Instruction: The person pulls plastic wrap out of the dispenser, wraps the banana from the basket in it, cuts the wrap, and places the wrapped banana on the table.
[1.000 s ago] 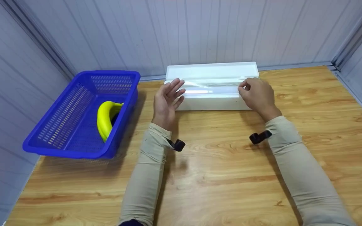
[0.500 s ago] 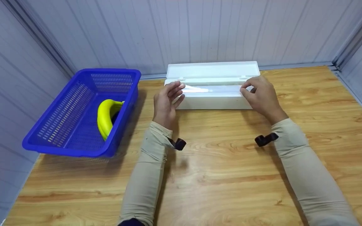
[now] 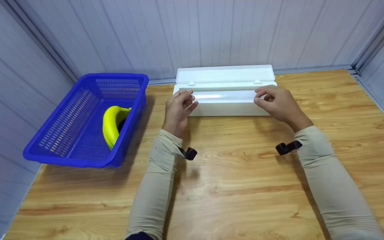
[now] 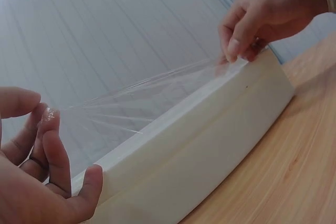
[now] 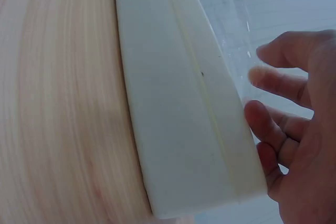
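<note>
A long white cling film dispenser box [image 3: 225,109] stands against the back wall with its lid [image 3: 225,74] raised. Clear cling film [image 4: 123,103] rises from it in a thin, creased sheet. My left hand [image 3: 176,111] pinches the film's left corner between thumb and fingers, just above the box's left end. At the right end, my right hand [image 3: 277,103] holds the film's other corner with curled fingers; the right wrist view shows a small gap between its foremost fingertips [image 5: 258,75]. The roll inside the box is hidden.
A blue plastic basket [image 3: 78,163] stands on the left of the wooden table [image 3: 232,186]. Inside it lie yellow bananas [image 3: 111,126] and a dark object, mostly hidden by the basket wall. Pale panel walls [image 3: 225,36] enclose the back and sides.
My left fingers have closed from spread to pinching the film's corner. My right hand has shifted slightly right and down, and the film between the hands lies lower in the head view.
</note>
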`<state>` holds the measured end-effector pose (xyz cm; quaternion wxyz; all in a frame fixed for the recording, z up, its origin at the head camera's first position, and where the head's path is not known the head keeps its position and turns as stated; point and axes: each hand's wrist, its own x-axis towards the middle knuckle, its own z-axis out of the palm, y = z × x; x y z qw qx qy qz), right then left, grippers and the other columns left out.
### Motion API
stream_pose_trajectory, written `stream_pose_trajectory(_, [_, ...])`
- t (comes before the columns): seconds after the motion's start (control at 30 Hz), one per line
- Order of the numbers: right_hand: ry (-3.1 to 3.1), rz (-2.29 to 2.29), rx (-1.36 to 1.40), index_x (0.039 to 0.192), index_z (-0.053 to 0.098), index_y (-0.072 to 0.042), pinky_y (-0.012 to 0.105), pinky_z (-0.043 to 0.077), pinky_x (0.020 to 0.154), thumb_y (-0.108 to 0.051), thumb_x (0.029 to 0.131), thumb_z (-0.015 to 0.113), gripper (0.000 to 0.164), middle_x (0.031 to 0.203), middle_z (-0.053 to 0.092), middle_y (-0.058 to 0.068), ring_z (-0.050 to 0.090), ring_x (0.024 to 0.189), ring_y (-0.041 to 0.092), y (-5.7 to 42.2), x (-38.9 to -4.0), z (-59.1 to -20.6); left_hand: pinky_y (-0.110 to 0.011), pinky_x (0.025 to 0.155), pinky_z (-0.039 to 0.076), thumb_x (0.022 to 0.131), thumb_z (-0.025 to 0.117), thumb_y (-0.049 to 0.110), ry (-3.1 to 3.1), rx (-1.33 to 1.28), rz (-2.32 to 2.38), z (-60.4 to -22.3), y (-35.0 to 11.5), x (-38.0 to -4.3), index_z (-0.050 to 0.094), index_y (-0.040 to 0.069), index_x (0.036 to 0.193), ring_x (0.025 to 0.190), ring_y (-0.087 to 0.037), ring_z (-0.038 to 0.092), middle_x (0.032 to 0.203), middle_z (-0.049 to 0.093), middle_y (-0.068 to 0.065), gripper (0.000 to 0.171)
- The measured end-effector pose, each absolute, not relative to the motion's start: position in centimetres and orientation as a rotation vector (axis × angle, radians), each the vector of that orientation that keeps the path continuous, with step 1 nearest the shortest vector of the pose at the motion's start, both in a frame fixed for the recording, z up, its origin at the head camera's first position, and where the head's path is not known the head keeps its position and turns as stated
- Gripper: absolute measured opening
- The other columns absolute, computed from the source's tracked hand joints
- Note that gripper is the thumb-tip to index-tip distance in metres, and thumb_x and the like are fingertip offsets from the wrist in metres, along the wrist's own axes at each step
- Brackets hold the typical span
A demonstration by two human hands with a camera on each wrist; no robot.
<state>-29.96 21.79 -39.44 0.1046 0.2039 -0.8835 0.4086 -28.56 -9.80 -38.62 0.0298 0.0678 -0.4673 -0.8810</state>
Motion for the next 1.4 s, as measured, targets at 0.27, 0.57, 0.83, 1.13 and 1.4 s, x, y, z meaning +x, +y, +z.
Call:
stream_pose_trajectory(0.27, [-2.529,1.167,0.461,0.101,0.076,-0.003,0.026,0.044,0.073,-0.027,0.102,0.059,0.029,0.091,0.070,0.010,0.057,0.081,0.018,21.3,-29.8,-39.5,-0.045,0.091,0.051,0.093,0.066,0.003,-1.454,0.183,-2.722,-38.7,-9.8,-28.5,0.067,0.003,0.080,0.069,-0.018,0.055,0.072,0.057,-0.005,0.012])
stream_pose_trajectory(0.57, [-2.556,0.836,0.578,0.122,0.070,0.000,0.046,0.045,0.073,-0.007,0.093,0.063,0.031,0.089,0.063,0.018,0.059,0.076,0.031,20.3,-30.0,-39.8,-0.042,0.086,0.053,0.093,0.066,0.002,-1.483,0.230,-2.700,-38.5,-9.6,-28.7,0.067,0.004,0.080,0.070,-0.018,0.057,0.073,0.057,-0.007,0.014])
stream_pose_trajectory(0.83, [-2.508,0.957,0.524,0.099,0.074,0.002,0.036,0.043,0.073,-0.009,0.096,0.063,0.016,0.090,0.064,0.014,0.056,0.081,0.024,20.4,-29.8,-39.9,-0.038,0.082,0.054,0.092,0.068,0.002,-1.582,0.205,-2.605,-38.3,-10.1,-28.8,0.071,0.001,0.085,0.073,-0.020,0.059,0.075,0.064,-0.007,0.007])
stream_pose_trajectory(1.13, [-2.389,1.234,0.403,0.106,0.071,0.000,0.018,0.046,0.061,-0.021,0.102,0.058,0.025,0.085,0.068,0.011,0.061,0.071,0.016,20.8,-29.1,-39.3,-0.027,0.079,0.052,0.091,0.069,0.007,-2.128,-0.014,-1.943,-38.7,-11.2,-28.6,0.073,-0.004,0.113,0.090,-0.022,0.064,0.092,0.072,-0.007,0.025])
stream_pose_trajectory(1.4, [-2.358,1.275,0.328,0.106,0.070,0.001,0.017,0.047,0.056,-0.019,0.102,0.058,0.023,0.083,0.067,0.013,0.065,0.070,0.022,20.9,-28.0,-38.4,-0.034,0.065,0.049,0.088,0.072,0.020,-2.466,0.033,-1.079,-39.2,-11.2,-28.3,0.080,0.019,0.099,0.079,-0.011,0.063,0.089,0.066,0.005,0.014])
